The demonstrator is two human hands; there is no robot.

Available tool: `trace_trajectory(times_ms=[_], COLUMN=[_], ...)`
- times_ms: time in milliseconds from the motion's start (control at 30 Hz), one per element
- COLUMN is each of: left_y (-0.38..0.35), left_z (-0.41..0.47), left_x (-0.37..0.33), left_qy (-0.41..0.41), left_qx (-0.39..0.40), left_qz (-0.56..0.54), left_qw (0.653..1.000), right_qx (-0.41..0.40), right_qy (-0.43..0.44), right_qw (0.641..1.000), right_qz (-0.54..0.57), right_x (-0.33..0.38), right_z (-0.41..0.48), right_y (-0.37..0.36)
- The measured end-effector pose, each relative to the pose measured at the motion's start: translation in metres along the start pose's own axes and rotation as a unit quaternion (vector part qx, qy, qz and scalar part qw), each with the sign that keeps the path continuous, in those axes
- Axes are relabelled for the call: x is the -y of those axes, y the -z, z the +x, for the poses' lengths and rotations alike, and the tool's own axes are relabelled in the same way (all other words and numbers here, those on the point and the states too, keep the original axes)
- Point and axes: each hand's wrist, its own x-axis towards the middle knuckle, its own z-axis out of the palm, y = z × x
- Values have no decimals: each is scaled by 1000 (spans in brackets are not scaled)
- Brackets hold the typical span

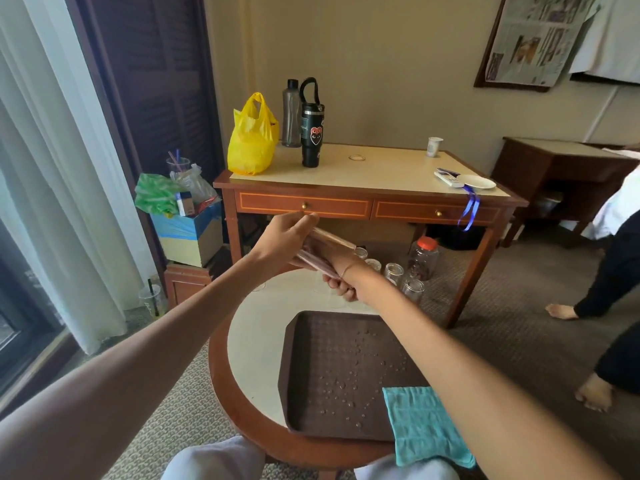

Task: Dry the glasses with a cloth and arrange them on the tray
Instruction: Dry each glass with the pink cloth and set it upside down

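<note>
Both hands are out over the far side of the round desk (256,341), with one glass (327,252) held up on its side between them. The left hand (285,239) has its grip closed round one end, fingers wrapped over the top. The right hand (341,287) comes in from below, fingers curled up against the lower wall, so it's a two-handed hold in the air, clear of the tray (332,341).

Now the trouble spots. The cloth (420,424) isn't in either hand. It lies on the tray's near right corner, hanging off the desk's edge under the right forearm, and a careless pull-back of that arm could drag it to the floor. Bare skin on what is likely a wet glass is a slip waiting to happen. And look at the tray: water drops (341,386) are scattered across it, so a dried glass set down there would pick the wet straight back up.

More glasses (393,271) stand past the far edge, apparently on the carpet. Another person's bare foot (561,310) is not far off, so a stray step could knock them.

As for writing, the black tumbler (311,133) on the desk with drawers shows a red heart with eyes and a green label I can't read. The newspaper (540,36) on the wall and the print on the paper cup (433,146) are too small to make out.
</note>
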Motion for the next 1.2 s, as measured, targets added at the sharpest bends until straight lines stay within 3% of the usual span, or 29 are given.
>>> trace_trajectory(times_ms=[67,100,167,200,267,333,400,433,500,567,667,733,800,933,1067,1200], left_y=[2,2,2,4,7,9,9,9,8,7,7,10,15,27,45,63], left_z=[1,2,4,4,3,2,3,5,9,14,19,24,29,40,59,79], left_x=[5,8,10,8,4,4,6,7,9,12,15,18,24,40,70,106], left_qy=[-52,-55,1,52,160,234,257,255,233,183,109,77,68,67,110,155], left_qx=[-19,-20,-4,15,59,99,114,104,63,27,-11,-28,-38,-58,-90,-156], left_qz=[42,35,-60,-136,-235,-214,-181,-179,-173,-162,-121,-105,-100,-100,-137,-169], left_qw=[998,998,998,989,957,943,943,944,955,969,987,991,992,991,980,961], right_qx=[112,106,-20,-127,-315,-386,-382,-380,-382,-363,-254,-152,-88,-14,14,-12], right_qy=[-31,-29,18,79,268,385,431,432,402,326,176,95,69,136,203,201], right_qw=[987,989,998,978,870,766,728,727,751,819,936,981,993,989,979,978], right_qz=[109,97,-56,-143,-267,-339,-372,-374,-359,-302,-169,-68,-44,-58,-12,59], right_x=[0,1,8,11,13,12,13,13,11,7,11,15,14,-1,-19,-32], right_z=[-4,-4,-9,-11,-17,-27,-25,-22,-20,-9,5,8,11,21,36,57], right_y=[2,3,2,1,1,3,7,9,8,4,-5,-8,-6,1,15,22])
